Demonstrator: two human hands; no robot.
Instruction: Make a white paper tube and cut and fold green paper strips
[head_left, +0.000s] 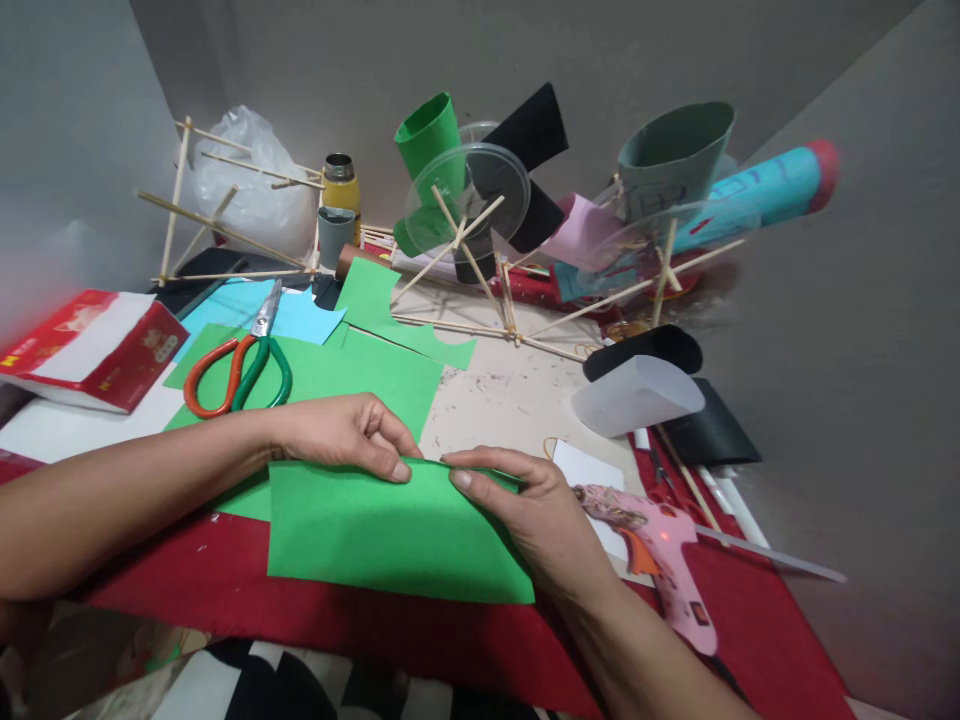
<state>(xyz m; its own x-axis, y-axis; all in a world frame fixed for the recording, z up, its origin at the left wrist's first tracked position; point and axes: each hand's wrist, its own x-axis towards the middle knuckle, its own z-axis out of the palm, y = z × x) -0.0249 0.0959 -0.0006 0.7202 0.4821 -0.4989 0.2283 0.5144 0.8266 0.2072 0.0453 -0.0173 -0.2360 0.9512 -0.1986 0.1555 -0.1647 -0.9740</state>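
A rectangular sheet of green paper [390, 530] is held at the table's front edge, its upper edge bent over. My left hand [356, 435] pinches that edge near the middle, thumb in front and fingers behind. Just to the right, my right hand [517, 500] grips the same edge, its thumb on the near side and index finger along the top. Behind my left hand lie larger green sheets [352, 380] with scissors [244, 365] resting on them, one handle orange and the other green. A pink glue gun [667, 550] lies to the right of my right hand, with a small red light showing.
A red and white tissue pack [90, 345] lies at left. Behind stand stick frames [510, 325] carrying clear discs and paper cups, plus a yellow bottle [341, 190]. Rolled black paper [645, 350] and a whitish tube [637, 395] lie at right on the red cloth [772, 620].
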